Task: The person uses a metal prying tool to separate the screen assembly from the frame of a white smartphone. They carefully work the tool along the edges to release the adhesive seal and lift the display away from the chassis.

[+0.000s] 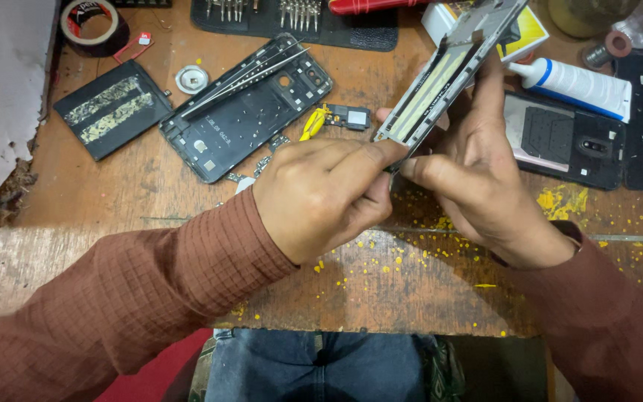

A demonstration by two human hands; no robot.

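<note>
- Both of our sleeves, rust-brown and ribbed, come in from the bottom corners, and the hands meet over the middle of the wooden bench point(113, 186).
- Our left hand point(321, 195) is curled nearly into a fist, knuckles up, with the index finger stretched out and pressing on the lower end of the phone frame point(448, 71).
- Our right hand point(478, 186) is cupped around that same frame from behind and below, fingers wrapped and thumb pinching near the bottom edge.
- That frame sits tilted up off the bench, its long side running toward the top right, pale strips showing on its inner face.
- Count-wise, we see one black back housing point(251, 108) lying flat left of the hands, with two thin tweezers point(251, 74) resting across it.
- One dark battery point(112, 108) lies further left, one tape roll point(91, 24) sits in the top-left corner.
- One white glue tube point(574, 83) lies right of the frame, just above another dark phone back point(567, 141).
- Yellow specks are scattered on the bench under our hands.
</note>
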